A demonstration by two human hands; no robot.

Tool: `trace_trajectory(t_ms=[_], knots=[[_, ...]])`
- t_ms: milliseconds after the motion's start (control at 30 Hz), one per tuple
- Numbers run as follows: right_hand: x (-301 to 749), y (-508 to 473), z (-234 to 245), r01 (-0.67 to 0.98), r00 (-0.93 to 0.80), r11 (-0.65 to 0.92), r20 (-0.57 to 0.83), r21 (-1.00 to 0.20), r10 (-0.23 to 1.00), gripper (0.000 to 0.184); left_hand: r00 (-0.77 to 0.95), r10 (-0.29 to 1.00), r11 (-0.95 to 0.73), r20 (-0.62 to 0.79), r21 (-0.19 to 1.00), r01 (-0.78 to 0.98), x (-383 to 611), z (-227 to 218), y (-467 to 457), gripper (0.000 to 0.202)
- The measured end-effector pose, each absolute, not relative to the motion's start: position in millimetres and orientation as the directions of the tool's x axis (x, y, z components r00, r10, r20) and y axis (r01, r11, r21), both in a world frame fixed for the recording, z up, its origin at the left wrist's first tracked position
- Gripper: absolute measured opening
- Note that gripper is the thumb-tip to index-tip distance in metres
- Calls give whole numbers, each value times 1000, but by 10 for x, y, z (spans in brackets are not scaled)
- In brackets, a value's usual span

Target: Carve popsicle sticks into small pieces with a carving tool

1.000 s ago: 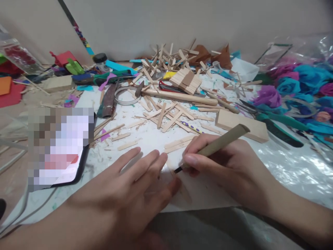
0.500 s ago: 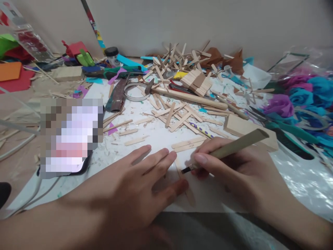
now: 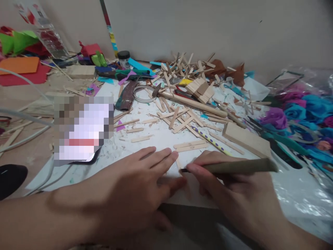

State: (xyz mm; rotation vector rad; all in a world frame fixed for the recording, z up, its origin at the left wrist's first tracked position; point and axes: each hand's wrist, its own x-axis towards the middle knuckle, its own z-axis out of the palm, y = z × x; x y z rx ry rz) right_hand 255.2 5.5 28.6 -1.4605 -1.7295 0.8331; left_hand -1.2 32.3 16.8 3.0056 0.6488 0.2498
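My left hand (image 3: 135, 180) lies over the white work surface, fingers stretched out and pressing beside and on a thin craft stick (image 3: 178, 164). Most of that stick is hidden under the hand and in blur. My right hand (image 3: 239, 196) is closed around the olive-brown handle of a carving chisel (image 3: 241, 166). Its short dark blade touches the stick, between my left index finger and thumb. Just beyond the fingertips, two craft sticks with pencil marks (image 3: 191, 146) lie side by side.
A pixelated phone (image 3: 85, 132) and cables are at left. Behind lie a hammer (image 3: 192, 101), a tape ring (image 3: 144, 94), heaped craft sticks (image 3: 187, 67) and a wood block (image 3: 246, 139). Green-handled cutters (image 3: 283, 149) and crepe paper flowers (image 3: 296, 111) are on the right.
The chisel handle has tipped from a raised slant to nearly level, and my right hand has turned with it. My left hand stays on the stick. The view has shifted slightly left.
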Motion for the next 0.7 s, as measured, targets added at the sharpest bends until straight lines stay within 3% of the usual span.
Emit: trace_trajectory(t_ms=[100, 167, 400, 533, 700], knots=[[2546, 98, 258, 411, -61, -8, -37, -912, 997, 39, 901, 414, -908, 127, 134, 398, -5, 200, 356, 77], [2559, 129, 275, 398, -63, -32, -62, -917, 996, 35, 902, 414, -906, 120, 151, 395, -6, 207, 359, 77], [2666, 78, 502, 476, -75, 142, 121, -868, 990, 29, 890, 440, -892, 121, 172, 418, -20, 209, 311, 69], [2662, 40, 583, 470, 22, 156, 188, -869, 982, 24, 894, 439, -892, 96, 169, 420, 3, 263, 329, 67], [2702, 88, 507, 398, 92, 66, 111, -915, 990, 21, 889, 444, -892, 109, 149, 427, 21, 250, 340, 67]])
